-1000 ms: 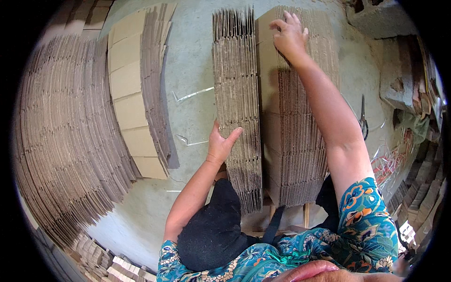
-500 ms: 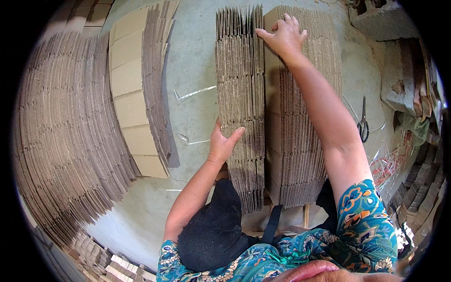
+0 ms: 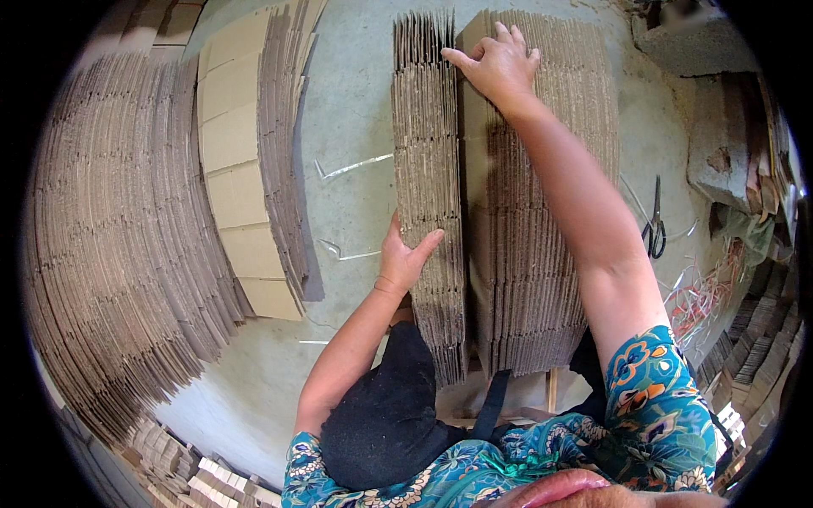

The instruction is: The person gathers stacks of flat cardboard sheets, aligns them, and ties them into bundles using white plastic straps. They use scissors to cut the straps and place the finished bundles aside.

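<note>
A narrow stack of folded cardboard sheets (image 3: 430, 186) stands on edge in front of me, running away from my body. My left hand (image 3: 408, 258) grips its left side, thumb over the top edges and fingers partly hidden down the side. At the far end, my right hand (image 3: 501, 68) has its thumb stretched to the narrow stack's right edge. The index finger is bent and the other fingers are spread above the wider cardboard stack (image 3: 542, 254). That wider stack stands close on the right, partly covered by my right forearm, with a dark gap between the two.
On the left stand a large curved cardboard row (image 3: 127, 229) and leaning sheets (image 3: 237, 169). Pale straps (image 3: 351, 168) lie on the floor (image 3: 339, 110). At the right are black-handled scissors (image 3: 655, 233), tangled strapping (image 3: 699, 300) and a concrete block (image 3: 720, 157).
My right hand has moved slightly left. The narrow stack is now thinner, its right edge shifted left, and the gap beside it differs. My left hand has barely moved.
</note>
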Tool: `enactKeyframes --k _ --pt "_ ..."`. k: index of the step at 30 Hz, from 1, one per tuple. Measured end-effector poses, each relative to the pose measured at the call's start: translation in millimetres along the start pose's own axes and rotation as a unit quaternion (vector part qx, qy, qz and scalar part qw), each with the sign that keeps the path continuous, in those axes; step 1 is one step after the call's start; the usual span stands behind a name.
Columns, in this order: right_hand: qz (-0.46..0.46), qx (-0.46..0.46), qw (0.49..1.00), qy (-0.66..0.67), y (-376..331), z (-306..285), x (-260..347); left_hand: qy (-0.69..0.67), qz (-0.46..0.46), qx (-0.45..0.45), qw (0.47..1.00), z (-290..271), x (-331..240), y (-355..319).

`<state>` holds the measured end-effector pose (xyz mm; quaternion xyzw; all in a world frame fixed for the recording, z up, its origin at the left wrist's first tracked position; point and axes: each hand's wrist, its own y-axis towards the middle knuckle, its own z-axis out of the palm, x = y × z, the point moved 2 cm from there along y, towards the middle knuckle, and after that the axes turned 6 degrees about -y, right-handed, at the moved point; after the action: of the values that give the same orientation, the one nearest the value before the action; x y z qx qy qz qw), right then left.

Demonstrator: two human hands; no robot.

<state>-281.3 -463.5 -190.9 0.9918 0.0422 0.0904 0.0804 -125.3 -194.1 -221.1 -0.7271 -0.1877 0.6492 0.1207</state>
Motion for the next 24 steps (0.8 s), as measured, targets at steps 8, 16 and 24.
enactKeyframes --k 8,16,24 --pt "-0.045 -0.044 0.995 0.080 18 37 -27 -0.017 -0.012 0.015 1.000 4 2 3" --pt "-0.016 -0.034 0.999 0.027 3 23 -6 -0.014 0.007 0.001 1.000 0 3 1" --pt "-0.016 0.029 0.998 0.050 14 42 -2 -0.016 0.012 0.006 1.000 3 0 2"
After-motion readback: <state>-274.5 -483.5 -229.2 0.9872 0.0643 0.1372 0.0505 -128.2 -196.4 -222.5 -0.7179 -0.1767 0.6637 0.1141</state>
